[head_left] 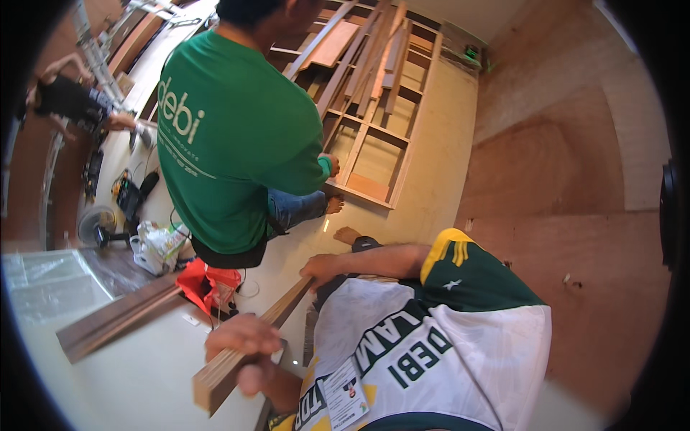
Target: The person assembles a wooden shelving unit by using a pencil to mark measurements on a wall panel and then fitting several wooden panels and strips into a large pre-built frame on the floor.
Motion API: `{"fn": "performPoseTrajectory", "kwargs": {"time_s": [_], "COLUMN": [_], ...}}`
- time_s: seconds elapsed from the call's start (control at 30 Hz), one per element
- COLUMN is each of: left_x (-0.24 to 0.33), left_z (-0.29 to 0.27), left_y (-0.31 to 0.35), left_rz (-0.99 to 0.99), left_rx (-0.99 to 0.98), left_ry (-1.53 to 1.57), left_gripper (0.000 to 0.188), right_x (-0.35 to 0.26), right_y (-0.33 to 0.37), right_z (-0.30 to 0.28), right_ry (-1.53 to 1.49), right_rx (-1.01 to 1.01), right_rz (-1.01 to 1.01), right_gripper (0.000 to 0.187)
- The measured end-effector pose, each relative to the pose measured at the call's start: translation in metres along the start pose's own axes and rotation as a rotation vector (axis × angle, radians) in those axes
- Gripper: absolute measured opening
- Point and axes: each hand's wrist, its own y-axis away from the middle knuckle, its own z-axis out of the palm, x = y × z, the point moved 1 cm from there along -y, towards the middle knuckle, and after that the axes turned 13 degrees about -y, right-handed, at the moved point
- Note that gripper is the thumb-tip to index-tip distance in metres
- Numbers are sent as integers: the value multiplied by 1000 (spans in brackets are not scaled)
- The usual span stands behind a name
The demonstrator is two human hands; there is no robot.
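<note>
And here's the left hand, fingers wrapped around the near end of a wooden batten! The right hand has its fingers gripping toward the other end. The batten slants in front of the white-and-green jersey, near a red bag; beyond, a green-shirted co-worker beside a gridded wooden frame.

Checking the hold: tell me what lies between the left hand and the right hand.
In the head view, a stretch of the wooden strip runs from the left hand to the right hand, with nothing seen resting on it.
</note>
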Motion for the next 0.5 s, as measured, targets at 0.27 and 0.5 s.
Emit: {"fn": "performPoseTrajectory", "kwargs": {"time_s": [0.27, 0.5], "left_x": [-35, -131], "left_z": [105, 267], "left_y": [-59, -38], "left_rz": [135, -33], "left_rx": [-871, -796], "left_ry": [227, -174], "left_gripper": [42, 83], "right_x": [15, 18], "right_y": [114, 248], "right_z": [15, -52], "right_ry": [-275, -451], "right_rx": [552, 830], "right_rz": [105, 167], "right_gripper": [41, 41]}}
